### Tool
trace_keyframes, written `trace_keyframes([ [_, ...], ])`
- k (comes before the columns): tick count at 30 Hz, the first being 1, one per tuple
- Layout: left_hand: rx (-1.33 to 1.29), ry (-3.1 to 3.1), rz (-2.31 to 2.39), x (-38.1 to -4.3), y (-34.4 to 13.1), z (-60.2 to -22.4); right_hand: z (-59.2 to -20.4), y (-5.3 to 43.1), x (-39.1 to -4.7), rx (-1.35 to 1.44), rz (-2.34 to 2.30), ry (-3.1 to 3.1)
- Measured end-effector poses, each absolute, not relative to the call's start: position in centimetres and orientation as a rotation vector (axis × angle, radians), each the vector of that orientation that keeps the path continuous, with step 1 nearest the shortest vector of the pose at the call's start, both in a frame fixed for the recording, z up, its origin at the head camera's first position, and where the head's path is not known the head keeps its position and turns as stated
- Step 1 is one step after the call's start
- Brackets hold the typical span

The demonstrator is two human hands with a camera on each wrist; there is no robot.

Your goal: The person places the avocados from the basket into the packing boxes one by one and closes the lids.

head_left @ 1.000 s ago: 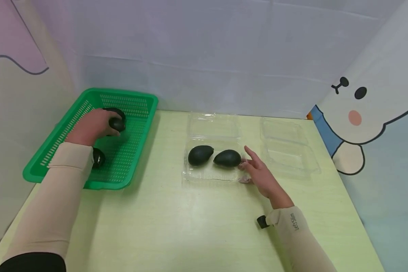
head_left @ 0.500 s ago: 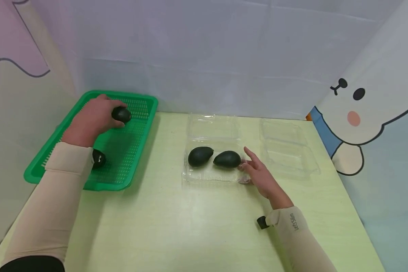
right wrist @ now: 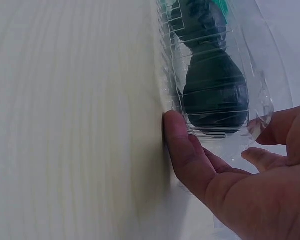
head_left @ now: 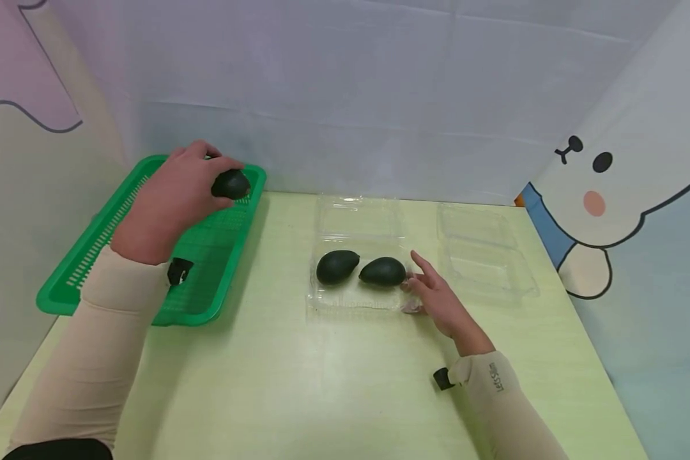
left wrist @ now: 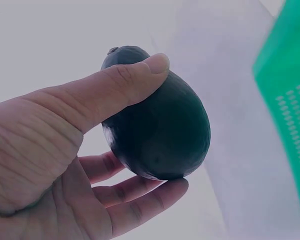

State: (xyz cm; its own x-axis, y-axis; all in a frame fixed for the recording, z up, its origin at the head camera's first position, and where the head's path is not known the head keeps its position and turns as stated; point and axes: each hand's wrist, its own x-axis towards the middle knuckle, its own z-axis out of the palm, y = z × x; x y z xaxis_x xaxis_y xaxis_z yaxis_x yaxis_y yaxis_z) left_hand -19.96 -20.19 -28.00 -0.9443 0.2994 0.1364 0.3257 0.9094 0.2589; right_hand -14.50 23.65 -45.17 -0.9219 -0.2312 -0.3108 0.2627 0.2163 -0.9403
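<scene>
My left hand (head_left: 178, 188) grips a dark green avocado (head_left: 230, 184) over the back of the green basket (head_left: 238, 268). In the left wrist view, the thumb lies across that avocado (left wrist: 157, 130) and the fingertips support its other side. Two more avocados, one on the left (head_left: 337, 266) and one on the right (head_left: 383, 272), lie side by side in an unlidded clear plastic clamshell (head_left: 351, 300). At the clamshell's right end, my right hand (head_left: 441, 306) holds its rim (right wrist: 262, 107), fingertips on both sides of the plastic in the right wrist view.
A second clear clamshell (head_left: 489, 255) stands unfolded to the right of the first. Behind the pale wooden table (head_left: 322, 383) hangs a light curtain (head_left: 333, 96), with a printed cartoon animal (head_left: 615, 172) on the right. A small black wrist camera (head_left: 443, 378) sits at the right cuff.
My left hand has lifted the avocado from inside the basket and carried it up and to the right, toward the basket's back right corner. The right hand has stayed at the clamshell.
</scene>
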Motion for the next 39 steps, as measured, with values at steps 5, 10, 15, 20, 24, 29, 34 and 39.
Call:
trace_keyframes([
  [5,-0.543,-2.921,-0.407,-18.8,-19.0,-27.1,-45.2,23.7,-14.5,0.031,-1.758,2.105],
  [10,-0.576,-2.906,-0.412,-18.0,-18.2,-26.6,-45.3,23.6,-14.4,0.031,-1.763,2.099],
  [15,-0.589,-2.907,-0.41,-17.6,-17.6,-26.7,-45.4,23.6,-14.3,0.035,-1.762,2.095],
  [20,-0.589,-2.923,-0.403,-17.6,-17.1,-26.8,-45.4,23.5,-14.3,0.043,-1.756,2.099],
  [24,-0.596,-2.927,-0.404,-17.7,-16.9,-26.8,-45.3,23.5,-14.3,0.043,-1.754,2.101],
  [29,-0.612,-2.941,-0.406,-17.7,-16.3,-26.8,-45.2,23.6,-14.3,0.041,-1.749,2.106],
  [34,-0.661,-2.938,-0.419,-17.6,-15.2,-26.9,-45.1,23.6,-14.4,0.035,-1.753,2.106],
  [39,-0.711,-2.934,-0.427,-17.6,-13.4,-27.3,-45.2,23.8,-14.4,0.044,-1.754,2.111],
])
